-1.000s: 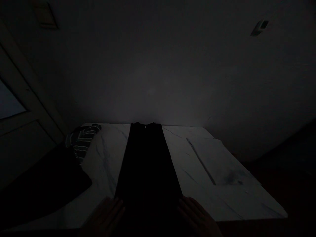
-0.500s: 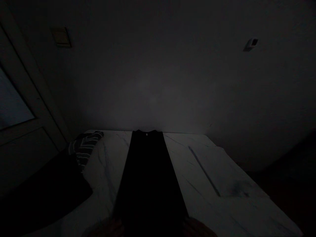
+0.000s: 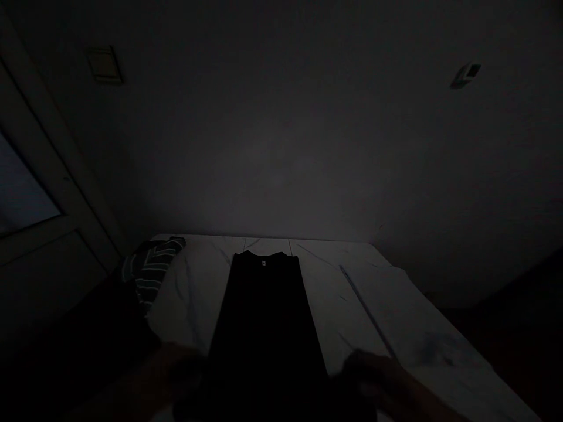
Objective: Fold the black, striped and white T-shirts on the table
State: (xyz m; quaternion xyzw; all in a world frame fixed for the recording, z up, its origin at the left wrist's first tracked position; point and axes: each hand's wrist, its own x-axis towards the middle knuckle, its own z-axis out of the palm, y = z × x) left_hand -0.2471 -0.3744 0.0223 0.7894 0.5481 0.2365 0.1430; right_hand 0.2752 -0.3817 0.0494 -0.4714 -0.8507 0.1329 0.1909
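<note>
A black garment [image 3: 268,316] with a small pale neck label lies as a long narrow strip on the white marbled table [image 3: 193,293], its neckline toward the wall. At its lower left edge is my left hand [image 3: 169,372], dark and blurred, with fingers closed on the cloth. My right hand [image 3: 382,375] grips the cloth at the lower right edge, also blurred. Between the hands, the near part of the garment spreads wider than the rest and merges into the dark.
Striped cloth [image 3: 153,266] and a dark heap lie at the table's left edge. A long thin strip [image 3: 367,310] lies on the right side. A door [image 3: 65,223] stands at left, and a wall [image 3: 272,146] rises behind the table.
The garment's neckline has moved from the far table edge toward me. Both hands have come higher into view and farther apart, with cloth spread between them.
</note>
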